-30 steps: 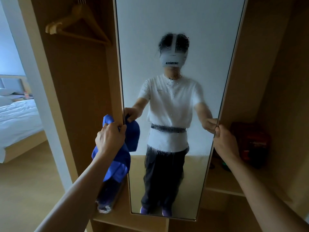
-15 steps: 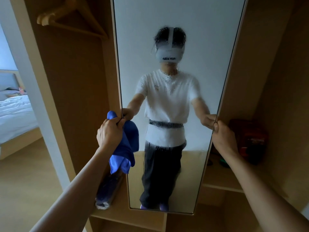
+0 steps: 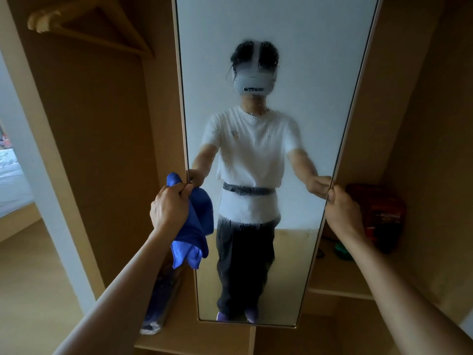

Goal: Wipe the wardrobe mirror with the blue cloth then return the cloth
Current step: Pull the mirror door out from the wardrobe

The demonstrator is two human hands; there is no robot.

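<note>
My left hand (image 3: pixel 170 208) curls round the left edge of the mirror (image 3: pixel 307 60), with the blue cloth (image 3: pixel 197 226) bunched in the same grip and hanging down that edge. My right hand (image 3: pixel 344 216) pinches the mirror's right edge. Its face looks misted and wet, so I judge it unwiped. The risk is one fist doing two jobs. If I loosen it to wipe, the panel may swing or the cloth may drop below the mirror. My fingers could also smear both edges.
</note>
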